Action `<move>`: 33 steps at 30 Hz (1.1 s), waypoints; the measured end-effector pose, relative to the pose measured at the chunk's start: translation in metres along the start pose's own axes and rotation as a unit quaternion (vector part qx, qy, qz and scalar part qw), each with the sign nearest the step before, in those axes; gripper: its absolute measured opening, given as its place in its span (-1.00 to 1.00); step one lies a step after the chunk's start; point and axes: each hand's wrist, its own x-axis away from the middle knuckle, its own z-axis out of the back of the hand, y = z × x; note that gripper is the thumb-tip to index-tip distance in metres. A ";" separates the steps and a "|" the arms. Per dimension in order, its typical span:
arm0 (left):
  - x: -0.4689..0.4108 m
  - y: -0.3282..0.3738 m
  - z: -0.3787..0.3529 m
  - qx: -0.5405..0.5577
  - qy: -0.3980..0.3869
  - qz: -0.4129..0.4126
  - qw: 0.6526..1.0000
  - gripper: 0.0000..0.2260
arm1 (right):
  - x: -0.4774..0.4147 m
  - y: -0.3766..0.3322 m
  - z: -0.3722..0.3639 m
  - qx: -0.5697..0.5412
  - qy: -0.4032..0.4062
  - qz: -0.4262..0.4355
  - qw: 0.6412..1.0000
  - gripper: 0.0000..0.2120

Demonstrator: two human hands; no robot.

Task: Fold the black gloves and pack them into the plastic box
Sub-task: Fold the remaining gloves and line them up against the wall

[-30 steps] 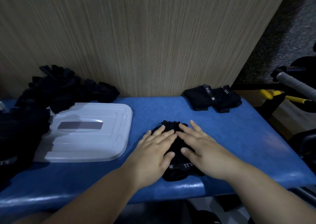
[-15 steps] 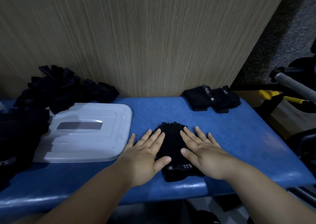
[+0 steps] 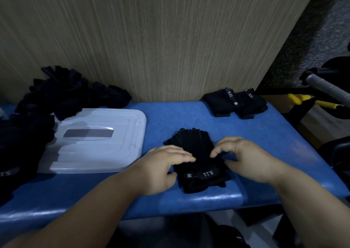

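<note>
A stacked pair of black gloves (image 3: 191, 143) lies flat on the blue bench (image 3: 265, 134), fingers pointing away and the "5.11" cuff strap toward me. My left hand (image 3: 162, 166) grips its left side, fingers laid over the top and thumb at the edge by the cuff. My right hand (image 3: 246, 158) arches over the right side, curled fingertips on the cloth and thumb against the edge. The white plastic box (image 3: 98, 139), lid on, sits to the left.
Two folded glove pairs (image 3: 234, 103) lie at the bench's back right corner. A loose heap of black gloves (image 3: 66, 94) fills the back left and left edge. A wood-grain wall stands behind. Yellow-handled tools (image 3: 301, 98) and a grey bar (image 3: 325, 86) are off the right.
Both hands lay flat and spread on the gloves, then slid apart to the sides. Now they have drawn back toward the cuff with fingers curled onto the gloves' edges.
</note>
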 end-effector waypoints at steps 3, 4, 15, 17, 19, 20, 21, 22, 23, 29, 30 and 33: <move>-0.003 -0.006 -0.001 0.029 0.004 0.006 1.000 -0.48 | 0.000 0.003 -0.001 -0.017 -0.037 -0.014 0.999 -0.41; -0.003 -0.007 -0.002 0.034 0.006 0.008 0.999 -0.48 | 0.000 0.003 0.000 -0.024 -0.042 -0.014 0.999 -0.41; -0.009 0.003 -0.011 0.121 0.121 0.096 0.981 -0.88 | 0.001 -0.002 0.003 -0.039 -0.051 -0.013 0.998 -0.48; -0.010 0.005 -0.010 0.179 0.132 0.131 0.966 -0.75 | 0.000 -0.004 0.001 -0.019 -0.053 -0.027 0.998 -0.48; -0.011 0.005 -0.009 0.228 0.142 0.159 0.950 -0.59 | -0.001 -0.007 -0.004 -0.025 -0.025 -0.036 0.999 -0.43; -0.011 0.005 -0.008 0.250 0.145 0.166 0.943 -0.56 | -0.002 -0.009 -0.007 -0.037 -0.002 -0.035 0.999 -0.43; -0.011 0.005 -0.006 0.266 0.145 0.175 0.937 -0.55 | -0.003 -0.011 -0.010 -0.052 0.023 -0.032 0.998 -0.46; -0.011 0.006 -0.005 0.276 0.146 0.184 0.932 -0.58 | -0.005 -0.013 -0.013 -0.072 0.047 -0.025 0.996 -0.54; -0.012 0.007 -0.005 0.285 0.149 0.192 0.927 -0.65 | -0.006 -0.015 -0.015 -0.094 0.069 -0.018 0.993 -0.65; -0.008 0.009 0.006 0.357 0.118 0.205 0.904 -0.73 | -0.009 -0.022 -0.017 -0.222 0.076 -0.077 0.969 -0.99; -0.007 0.008 0.006 0.364 0.105 0.196 0.904 -0.65 | -0.010 -0.022 -0.018 -0.243 0.078 -0.087 0.963 -0.95; -0.008 0.011 0.002 0.344 0.091 0.174 0.918 -0.52 | -0.014 -0.023 -0.023 -0.257 0.097 -0.110 0.955 -0.87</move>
